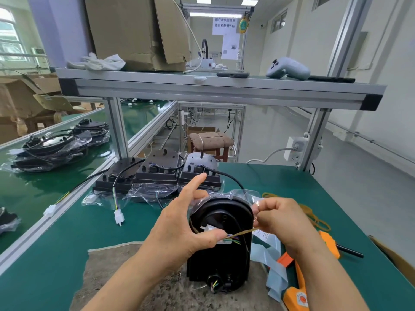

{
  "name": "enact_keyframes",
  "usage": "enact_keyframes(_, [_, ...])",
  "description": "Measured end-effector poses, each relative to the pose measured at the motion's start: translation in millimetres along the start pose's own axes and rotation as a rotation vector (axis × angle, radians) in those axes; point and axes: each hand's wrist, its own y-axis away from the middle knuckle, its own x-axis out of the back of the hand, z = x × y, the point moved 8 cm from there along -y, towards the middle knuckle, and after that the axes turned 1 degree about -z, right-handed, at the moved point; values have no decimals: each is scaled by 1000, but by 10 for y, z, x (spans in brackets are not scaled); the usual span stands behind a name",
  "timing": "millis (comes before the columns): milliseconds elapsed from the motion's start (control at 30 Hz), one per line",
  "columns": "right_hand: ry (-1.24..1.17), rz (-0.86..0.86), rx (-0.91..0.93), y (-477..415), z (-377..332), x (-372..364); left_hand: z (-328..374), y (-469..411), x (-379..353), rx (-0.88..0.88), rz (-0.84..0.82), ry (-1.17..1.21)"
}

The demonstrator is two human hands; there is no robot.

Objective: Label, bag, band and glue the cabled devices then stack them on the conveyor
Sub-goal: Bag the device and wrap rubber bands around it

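Observation:
A black cabled device lies on a speckled mat in front of me, its far end in a clear plastic bag. A tan rubber band is stretched across it between my hands. My left hand pinches one end of the band by the white connector, index finger raised. My right hand grips the other end and the bag's edge. Three more black devices with cables stand at the back of the table. Bagged devices are stacked on the green conveyor to the left.
An orange glue gun and pale blue label strips lie to the right of the device. Loose rubber bands lie further right. An aluminium shelf overhead carries a cardboard box, white gloves and a grey controller.

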Motion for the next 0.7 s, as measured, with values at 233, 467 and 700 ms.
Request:
enact_keyframes(233, [-97, -101, -113, -96, 273, -144, -31, -18, -6, -1, 7, 17])
enact_keyframes(467, [-495, -409, -74, -1, 303, -184, -79, -33, -25, -7, 1, 67])
enact_keyframes(700, [-219, -520, 237, 66, 60, -587, -86, -105, -26, 11, 8, 107])
